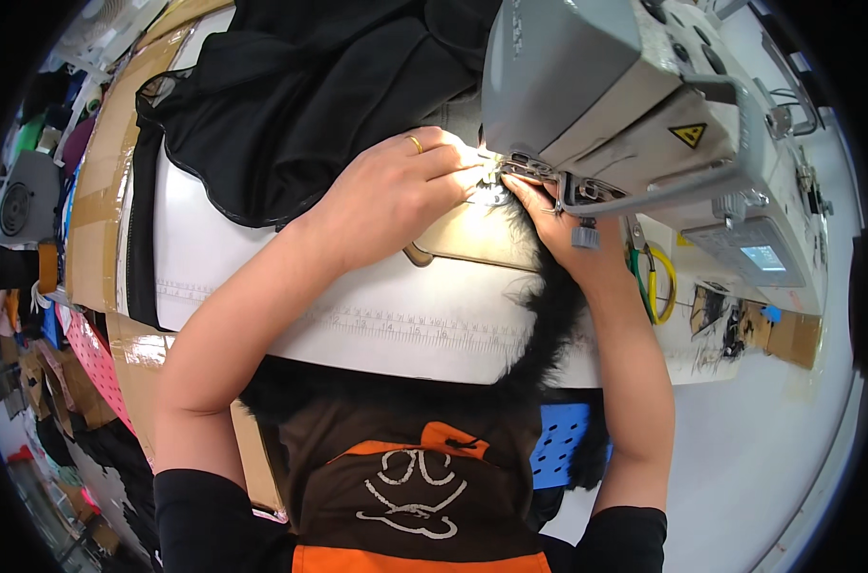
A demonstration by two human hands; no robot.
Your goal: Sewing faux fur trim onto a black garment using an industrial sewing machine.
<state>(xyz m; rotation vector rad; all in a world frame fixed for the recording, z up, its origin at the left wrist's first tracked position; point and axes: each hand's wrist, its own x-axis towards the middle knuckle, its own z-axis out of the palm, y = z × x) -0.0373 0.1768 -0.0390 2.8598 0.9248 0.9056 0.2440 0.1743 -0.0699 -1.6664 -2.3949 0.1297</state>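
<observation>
A grey and white sewing machine [587, 105] stands at the upper right, its lamp lighting the needle area. My left hand [396, 191], a ring on one finger, has its fingers pressed together left of the presser foot [515, 167]. What lies under those fingertips is too bright and small to make out. Right of the foot, my right hand [560, 224] pinches the upper end of a black fur strip [553, 315], its fingers partly behind machine parts. The strip hangs over the table's front edge. Beyond my left hand a black garment [310, 105] lies in folds.
The white table [386, 325] carries a printed ruler along its front. Scissors with yellow and green handles [661, 286] lie right of my right forearm. A control panel with a small screen [763, 258] is on the machine. Taped cardboard [109, 210] edges the table's left.
</observation>
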